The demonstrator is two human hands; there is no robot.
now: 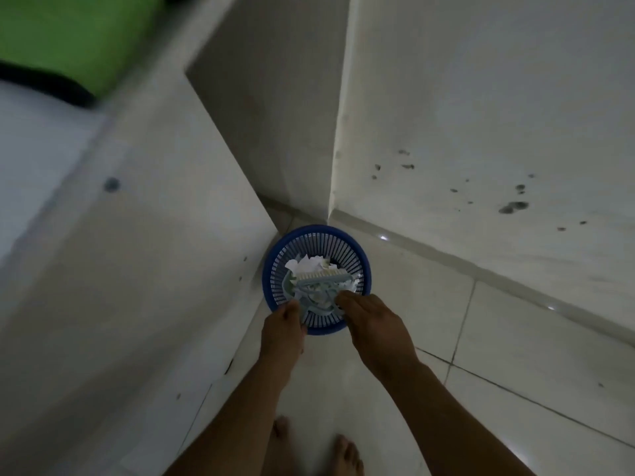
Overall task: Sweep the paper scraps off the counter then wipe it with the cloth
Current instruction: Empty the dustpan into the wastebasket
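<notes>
basket (275, 269): blue slatted bin on the floor tiles, tucked in the corner beside the counter base
paper scraps (309, 262): white bits piled inside basket
dustpan (318, 305): pale, tipped over basket, brush (323, 277) lying across it
left hand (283, 326): fingers curled on dustpan edge
right hand (372, 324): over basket rim, fingertips at dustpan; grip cannot tell
counter (113, 235): left, blurred
</notes>
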